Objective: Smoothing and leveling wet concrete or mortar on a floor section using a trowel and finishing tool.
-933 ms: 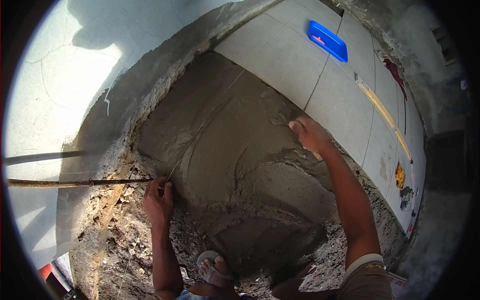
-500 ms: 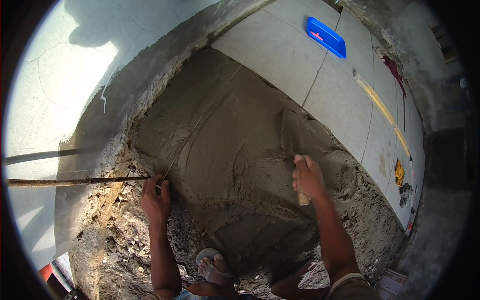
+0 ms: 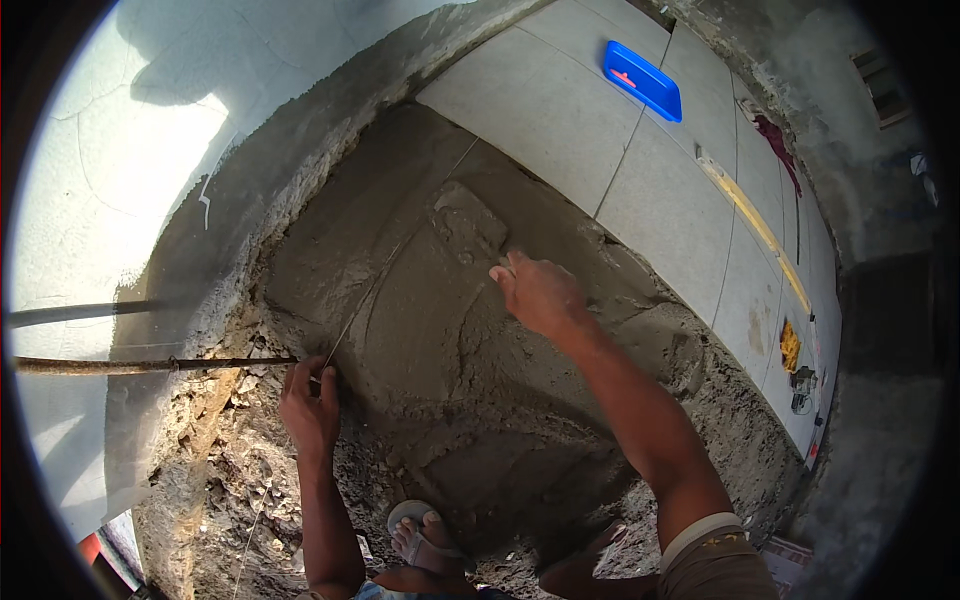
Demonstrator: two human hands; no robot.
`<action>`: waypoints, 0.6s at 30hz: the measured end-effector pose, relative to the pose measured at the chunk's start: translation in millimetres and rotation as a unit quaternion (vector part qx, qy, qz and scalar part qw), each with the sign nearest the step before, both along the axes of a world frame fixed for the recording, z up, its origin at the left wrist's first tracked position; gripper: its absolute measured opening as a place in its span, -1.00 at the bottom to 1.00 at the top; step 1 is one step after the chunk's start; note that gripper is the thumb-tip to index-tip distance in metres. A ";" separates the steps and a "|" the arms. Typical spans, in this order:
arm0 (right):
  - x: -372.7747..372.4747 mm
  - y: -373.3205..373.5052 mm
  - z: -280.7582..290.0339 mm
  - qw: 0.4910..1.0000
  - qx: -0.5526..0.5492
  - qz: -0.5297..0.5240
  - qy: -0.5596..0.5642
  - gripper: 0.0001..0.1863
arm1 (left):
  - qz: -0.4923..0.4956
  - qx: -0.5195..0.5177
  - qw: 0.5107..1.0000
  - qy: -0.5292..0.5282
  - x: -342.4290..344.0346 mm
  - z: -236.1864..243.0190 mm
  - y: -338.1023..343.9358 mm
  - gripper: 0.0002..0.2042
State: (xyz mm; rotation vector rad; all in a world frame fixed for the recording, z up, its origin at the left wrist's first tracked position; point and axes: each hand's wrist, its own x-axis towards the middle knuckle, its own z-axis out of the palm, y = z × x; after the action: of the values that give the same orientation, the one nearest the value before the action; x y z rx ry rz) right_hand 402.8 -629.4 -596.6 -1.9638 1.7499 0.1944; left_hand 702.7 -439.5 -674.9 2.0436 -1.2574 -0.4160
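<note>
My right hand [image 3: 535,295] grips the handle of a trowel [image 3: 468,222], whose mortar-coated blade lies on the wet grey mortar [image 3: 400,340] near the upper middle of the patch. My left hand [image 3: 310,400] is at the lower left of the patch, fingers closed at the end of a rusty metal rod [image 3: 120,366], where a thin taut string [image 3: 370,295] runs up diagonally across the mortar; whether it grips the rod or the string I cannot make out.
Grey floor tiles [image 3: 660,200] border the mortar, with a blue tray [image 3: 655,92], a long yellow bar [image 3: 750,220] and a yellow cloth [image 3: 788,345] on them. A pale wall [image 3: 110,150] rises at left. My sandalled foot [image 3: 425,535] stands on rough rubble below.
My right hand with the trowel first moved down toward me, then swept up and left toward the string. My left hand has stayed near the rod's end.
</note>
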 end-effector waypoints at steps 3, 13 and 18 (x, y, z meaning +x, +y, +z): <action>-9.6 -20.4 3.5 1.000 -0.015 0.020 0.005 -0.50 | 0.002 0.000 1.000 -0.004 0.1 3.3 -2.3 -0.86; -37.2 -43.0 -21.8 0.995 -0.094 -0.023 -0.007 -0.47 | 0.013 -0.022 0.999 -0.029 4.6 3.8 -9.4 -0.87; -50.5 -53.6 -27.7 0.996 -0.080 -0.030 -0.005 -0.43 | 0.007 -0.018 0.999 -0.039 3.1 1.1 -8.3 -0.87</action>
State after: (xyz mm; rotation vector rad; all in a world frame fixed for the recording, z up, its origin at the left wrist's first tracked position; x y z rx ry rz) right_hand 352.3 -683.0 -624.3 -2.0153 1.8662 0.0234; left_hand 705.8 -447.9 -673.8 2.0557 -1.2864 -0.3064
